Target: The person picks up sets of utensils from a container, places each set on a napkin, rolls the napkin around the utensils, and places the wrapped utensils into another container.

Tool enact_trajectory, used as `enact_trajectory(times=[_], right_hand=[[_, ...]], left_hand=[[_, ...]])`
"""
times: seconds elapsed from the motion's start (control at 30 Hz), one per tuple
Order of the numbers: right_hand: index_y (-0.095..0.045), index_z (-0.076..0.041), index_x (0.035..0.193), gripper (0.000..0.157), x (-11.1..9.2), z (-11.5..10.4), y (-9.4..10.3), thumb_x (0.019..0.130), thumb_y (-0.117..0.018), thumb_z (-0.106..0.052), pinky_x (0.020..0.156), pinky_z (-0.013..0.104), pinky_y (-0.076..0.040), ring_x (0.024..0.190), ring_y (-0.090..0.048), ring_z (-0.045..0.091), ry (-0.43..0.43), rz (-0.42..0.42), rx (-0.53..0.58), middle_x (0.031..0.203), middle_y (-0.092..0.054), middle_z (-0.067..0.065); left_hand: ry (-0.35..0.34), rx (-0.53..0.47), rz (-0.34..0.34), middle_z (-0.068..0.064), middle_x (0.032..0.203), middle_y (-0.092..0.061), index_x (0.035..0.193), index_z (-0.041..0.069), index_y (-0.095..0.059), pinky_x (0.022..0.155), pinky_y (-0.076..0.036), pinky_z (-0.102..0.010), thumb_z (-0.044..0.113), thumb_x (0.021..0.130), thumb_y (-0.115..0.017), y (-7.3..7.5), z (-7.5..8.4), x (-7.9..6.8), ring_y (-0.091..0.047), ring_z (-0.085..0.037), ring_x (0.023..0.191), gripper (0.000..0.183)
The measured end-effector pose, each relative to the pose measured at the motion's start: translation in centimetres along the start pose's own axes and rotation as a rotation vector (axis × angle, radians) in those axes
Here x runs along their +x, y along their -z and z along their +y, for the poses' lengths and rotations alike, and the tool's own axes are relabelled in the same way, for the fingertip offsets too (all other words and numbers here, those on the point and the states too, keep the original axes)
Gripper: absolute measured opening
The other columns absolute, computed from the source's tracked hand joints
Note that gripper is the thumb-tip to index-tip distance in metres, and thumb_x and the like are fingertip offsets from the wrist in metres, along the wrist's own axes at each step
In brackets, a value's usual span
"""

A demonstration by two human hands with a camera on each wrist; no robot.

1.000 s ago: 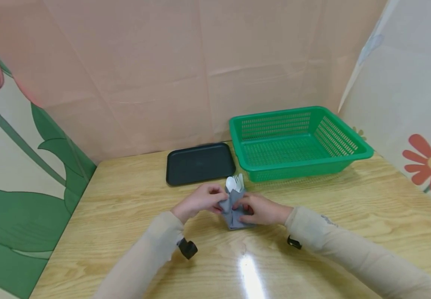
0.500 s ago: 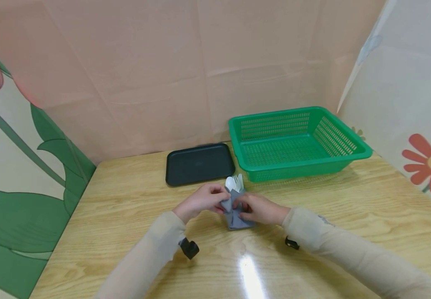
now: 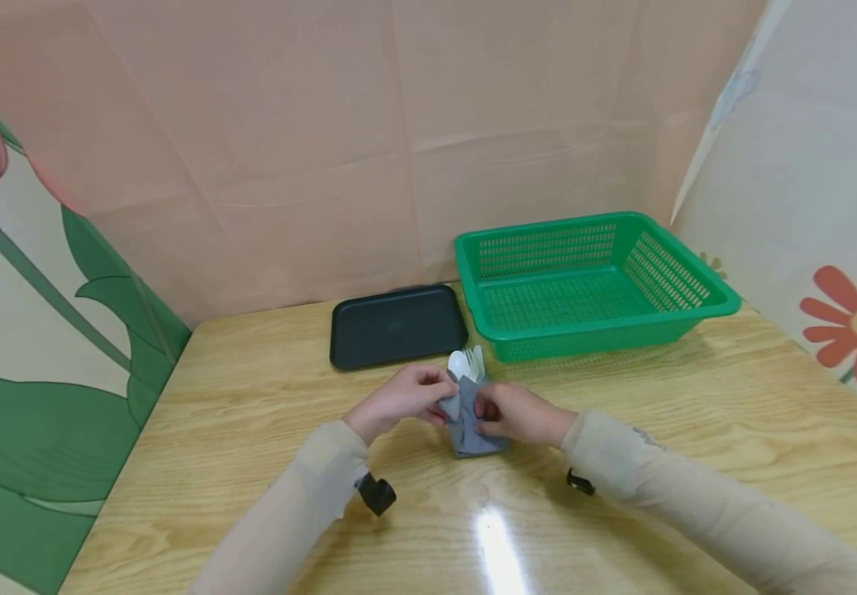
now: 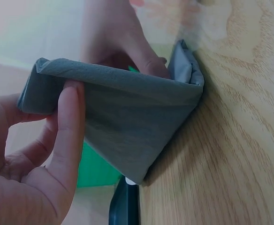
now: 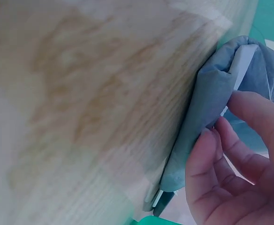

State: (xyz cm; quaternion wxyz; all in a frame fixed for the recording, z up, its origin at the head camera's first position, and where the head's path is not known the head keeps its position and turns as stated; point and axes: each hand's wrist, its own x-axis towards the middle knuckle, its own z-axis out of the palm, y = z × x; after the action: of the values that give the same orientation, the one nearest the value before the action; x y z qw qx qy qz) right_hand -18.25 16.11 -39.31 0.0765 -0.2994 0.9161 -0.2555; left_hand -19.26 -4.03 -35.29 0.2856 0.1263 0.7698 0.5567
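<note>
A grey napkin [image 3: 475, 442] lies folded round white cutlery on the table. The heads of a spoon [image 3: 459, 365], a fork [image 3: 470, 360] and a knife [image 3: 479, 357] stick out at its far end. On the left, my left hand [image 3: 404, 398] pinches a raised flap of the napkin; the left wrist view shows this fold [image 4: 127, 117] between thumb and fingers. From the right, my right hand [image 3: 528, 413] has curled fingers on the napkin's right side. In the right wrist view its thumb lies by a white handle [image 5: 244, 63] that shows at the napkin's open end.
Behind the napkin lies a black tray [image 3: 398, 326]. A green slotted basket [image 3: 577, 330] stands behind and to the right, close to the tray. The wooden table [image 3: 264, 388] meets a hanging cloth at its back edge.
My right hand's fingers have drawn back to the right and closer together on the napkin. The left hand has shifted slightly right, still pinching the flap.
</note>
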Motion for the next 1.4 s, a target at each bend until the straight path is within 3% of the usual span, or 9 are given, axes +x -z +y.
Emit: enact_trajectory(times=[0.33,0.73,1.0,1.2,1.4], right_hand=[[-0.065,0.000,0.090,0.010,-0.2,0.4,0.7,0.082,-0.067,-0.004,0.064,0.020,-0.048,0.072,-0.056,0.006,0.073,-0.075,0.012,0.080,-0.065,0.006],[-0.063,-0.001,0.090,0.013,-0.3,0.3,0.8,0.079,-0.069,-0.003,0.064,0.018,-0.044,0.074,-0.056,0.010,0.014,-0.100,0.053,0.081,-0.064,0.006],[-0.063,-0.002,0.090,0.014,-0.3,0.3,0.7,0.079,-0.070,-0.003,0.065,0.019,-0.046,0.076,-0.057,0.011,-0.005,-0.096,0.049,0.083,-0.065,0.007],[-0.064,-0.003,0.092,0.014,-0.4,0.4,0.7,0.079,-0.070,-0.005,0.062,0.019,-0.043,0.072,-0.054,0.010,-0.003,-0.094,0.047,0.081,-0.064,0.005],[-0.064,-0.003,0.094,0.015,-0.7,0.5,0.9,0.079,-0.070,-0.005,0.059,0.018,-0.041,0.068,-0.050,0.009,0.015,-0.088,0.068,0.077,-0.061,0.004]], left_hand=[[0.003,-0.009,0.000,0.000,0.084,-0.055,0.094,0.000,-0.060,0.069,-0.057,-0.031,0.015,0.094,-0.051,0.1,0.0,-0.1,-0.061,-0.010,0.064,0.017],[0.019,-0.019,0.006,0.000,0.083,-0.055,0.094,0.002,-0.061,0.069,-0.057,-0.031,0.013,0.093,-0.052,-0.1,0.2,-0.2,-0.061,-0.010,0.065,0.014],[-0.014,0.006,-0.006,0.000,0.084,-0.056,0.096,-0.001,-0.060,0.071,-0.057,-0.033,0.014,0.094,-0.051,-0.4,0.1,0.0,-0.060,-0.009,0.066,0.018],[-0.026,0.005,-0.020,0.001,0.088,-0.056,0.096,-0.001,-0.061,0.080,-0.055,-0.034,0.014,0.094,-0.052,-0.8,0.1,0.5,-0.057,-0.008,0.075,0.017],[0.007,-0.018,-0.051,-0.003,0.099,-0.059,0.100,-0.001,-0.060,0.087,-0.053,-0.038,0.016,0.095,-0.050,-1.1,0.3,0.7,-0.061,-0.010,0.081,0.020]])
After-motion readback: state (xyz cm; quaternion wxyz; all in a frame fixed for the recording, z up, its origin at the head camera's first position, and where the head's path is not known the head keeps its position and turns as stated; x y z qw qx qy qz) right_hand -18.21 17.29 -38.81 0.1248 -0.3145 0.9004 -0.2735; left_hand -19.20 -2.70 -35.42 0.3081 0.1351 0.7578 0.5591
